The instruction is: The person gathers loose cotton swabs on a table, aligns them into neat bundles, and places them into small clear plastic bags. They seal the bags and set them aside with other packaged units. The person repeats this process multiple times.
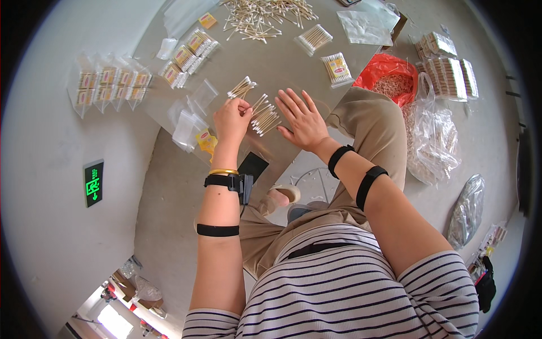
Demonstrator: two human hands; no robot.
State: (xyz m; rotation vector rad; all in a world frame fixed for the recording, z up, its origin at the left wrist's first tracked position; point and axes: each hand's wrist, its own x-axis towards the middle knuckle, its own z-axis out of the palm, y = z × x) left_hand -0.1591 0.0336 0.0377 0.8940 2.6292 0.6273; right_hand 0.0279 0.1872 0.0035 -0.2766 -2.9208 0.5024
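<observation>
My left hand [231, 120] is closed, its thumb and forefinger pinched together. A small bunch of cotton swabs [241, 87] sticks out past its fingers, partly hidden by them. Just right of the pinch, a row of cotton swabs [264, 116] lies side by side on the grey table [299, 65]. My right hand [303, 122] rests palm down beside that row, fingers stretched out, holding nothing. Below my left hand are empty clear bags [186, 127] and yellow cards [206, 141].
Loose swabs [265, 17] are heaped at the far edge. Filled packets [189, 55] lie far left, with another packet [337, 69] at right. A red bag [389, 79] and a clear bag [432, 141] of swabs stand right of my leg. Bagged packets [110, 85] are at left.
</observation>
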